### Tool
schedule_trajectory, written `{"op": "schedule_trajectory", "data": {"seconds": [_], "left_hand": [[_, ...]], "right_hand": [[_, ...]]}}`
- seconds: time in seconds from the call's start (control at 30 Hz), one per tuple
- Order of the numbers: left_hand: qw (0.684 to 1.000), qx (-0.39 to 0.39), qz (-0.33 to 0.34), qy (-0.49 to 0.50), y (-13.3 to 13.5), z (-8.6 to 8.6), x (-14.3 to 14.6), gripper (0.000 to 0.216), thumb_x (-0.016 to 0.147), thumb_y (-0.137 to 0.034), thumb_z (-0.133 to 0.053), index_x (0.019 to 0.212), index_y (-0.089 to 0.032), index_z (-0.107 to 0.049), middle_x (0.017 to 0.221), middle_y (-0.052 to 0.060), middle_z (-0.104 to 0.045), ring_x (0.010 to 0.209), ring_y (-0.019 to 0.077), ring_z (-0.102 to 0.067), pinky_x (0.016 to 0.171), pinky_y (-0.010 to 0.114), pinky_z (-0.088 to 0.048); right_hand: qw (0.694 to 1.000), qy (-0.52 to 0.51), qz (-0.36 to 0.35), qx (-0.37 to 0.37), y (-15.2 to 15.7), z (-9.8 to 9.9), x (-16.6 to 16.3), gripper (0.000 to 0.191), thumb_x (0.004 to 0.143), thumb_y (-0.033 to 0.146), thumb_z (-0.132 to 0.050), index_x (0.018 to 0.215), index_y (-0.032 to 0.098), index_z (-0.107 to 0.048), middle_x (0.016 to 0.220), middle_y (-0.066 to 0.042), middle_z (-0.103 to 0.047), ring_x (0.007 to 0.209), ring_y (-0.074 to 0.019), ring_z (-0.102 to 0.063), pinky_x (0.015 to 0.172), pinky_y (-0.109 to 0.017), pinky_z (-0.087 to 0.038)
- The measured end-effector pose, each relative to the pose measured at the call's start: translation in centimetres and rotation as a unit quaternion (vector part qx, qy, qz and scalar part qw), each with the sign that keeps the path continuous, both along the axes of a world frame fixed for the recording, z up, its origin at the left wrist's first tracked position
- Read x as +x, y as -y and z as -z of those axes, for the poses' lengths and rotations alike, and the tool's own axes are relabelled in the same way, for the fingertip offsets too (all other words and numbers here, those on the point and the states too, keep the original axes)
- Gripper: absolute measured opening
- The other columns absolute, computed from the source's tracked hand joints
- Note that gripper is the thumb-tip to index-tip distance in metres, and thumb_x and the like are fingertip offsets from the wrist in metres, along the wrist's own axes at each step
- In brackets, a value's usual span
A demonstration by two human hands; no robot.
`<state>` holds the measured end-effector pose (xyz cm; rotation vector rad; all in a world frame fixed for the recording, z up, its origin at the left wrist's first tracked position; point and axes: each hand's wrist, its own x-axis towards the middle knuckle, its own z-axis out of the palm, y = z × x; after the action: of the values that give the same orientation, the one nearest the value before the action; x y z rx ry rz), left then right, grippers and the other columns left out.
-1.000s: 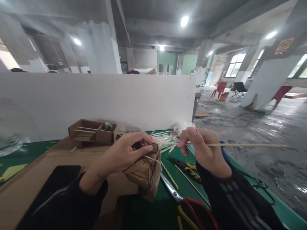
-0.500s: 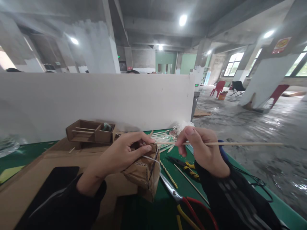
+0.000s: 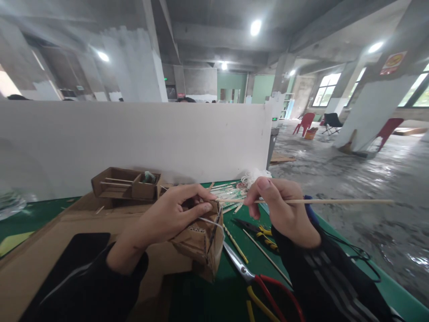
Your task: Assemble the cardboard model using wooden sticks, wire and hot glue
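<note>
My left hand (image 3: 174, 214) is closed on the upper edge of a small cardboard box (image 3: 197, 246), thumb in front and fingers behind. A white string crosses the box below the thumb and hangs over its right side. Between the thumb and fingers of my right hand (image 3: 278, 205) is a thin wooden stick (image 3: 342, 202), held level. Its left end meets the top right corner of the box by my left fingertips; whether it goes into the cardboard is hidden. The long right end sticks out past my wrist.
Red-handled scissors (image 3: 248, 273), yellow-handled pliers (image 3: 251, 226) and loose sticks (image 3: 266, 257) lie on the green table. Behind are a divided cardboard box (image 3: 117, 183) and white string (image 3: 256, 178). A black phone-like slab (image 3: 77, 255) rests on cardboard at left. A white partition (image 3: 134, 138) stands behind.
Almost nothing differs. My right hand and the stick have shifted very slightly to the left; my left hand and the box stay in place.
</note>
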<state>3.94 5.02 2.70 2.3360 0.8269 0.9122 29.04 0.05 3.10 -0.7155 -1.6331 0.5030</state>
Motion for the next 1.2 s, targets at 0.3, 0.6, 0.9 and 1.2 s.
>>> {"op": "schedule_trajectory", "data": {"seconds": [0.3, 0.6, 0.9, 1.2], "left_hand": [[1.0, -0.002, -0.006, 0.003, 0.07, 0.04, -0.02, 0.012, 0.1, -0.034, -0.07, 0.106, -0.027, -0.076, 0.106, -0.001, -0.08, 0.096, 0.0185, -0.073, 0.082, 0.027, -0.055], [1.0, 0.003, -0.005, 0.002, -0.09, 0.18, -0.03, 0.012, 0.1, -0.035, -0.07, 0.106, -0.027, -0.076, 0.107, 0.0, -0.08, 0.098, 0.0188, -0.073, 0.082, 0.027, -0.055], [1.0, -0.004, -0.006, 0.008, -0.07, 0.17, -0.06, 0.011, 0.099, -0.034, -0.071, 0.106, -0.027, -0.076, 0.106, -0.001, -0.08, 0.096, 0.0183, -0.073, 0.081, 0.027, -0.055], [1.0, -0.001, -0.011, 0.004, 0.05, 0.06, 0.08, 0.013, 0.099, -0.037, -0.07, 0.106, -0.027, -0.076, 0.107, 0.0, -0.08, 0.098, 0.0193, -0.073, 0.08, 0.027, -0.055]], "right_hand": [[1.0, -0.011, 0.003, 0.013, -0.14, 0.03, -0.21, 0.057, 0.105, 0.057, -0.058, 0.064, 0.019, -0.07, 0.046, 0.003, -0.062, 0.039, -0.0067, -0.058, 0.041, -0.017, -0.045], [1.0, -0.014, 0.0, 0.011, -0.23, 0.17, -0.11, 0.056, 0.106, 0.056, -0.056, 0.066, 0.019, -0.071, 0.048, 0.003, -0.064, 0.04, -0.0065, -0.058, 0.043, -0.016, -0.046], [1.0, -0.012, -0.002, 0.008, -0.22, 0.22, -0.04, 0.057, 0.106, 0.056, -0.055, 0.066, 0.02, -0.071, 0.048, 0.003, -0.063, 0.04, -0.0068, -0.057, 0.042, -0.017, -0.046], [1.0, 0.01, 0.011, 0.013, -0.06, 0.14, -0.05, 0.056, 0.107, 0.053, -0.054, 0.066, 0.019, -0.071, 0.048, 0.002, -0.063, 0.041, -0.0074, -0.058, 0.043, -0.017, -0.046]]}}
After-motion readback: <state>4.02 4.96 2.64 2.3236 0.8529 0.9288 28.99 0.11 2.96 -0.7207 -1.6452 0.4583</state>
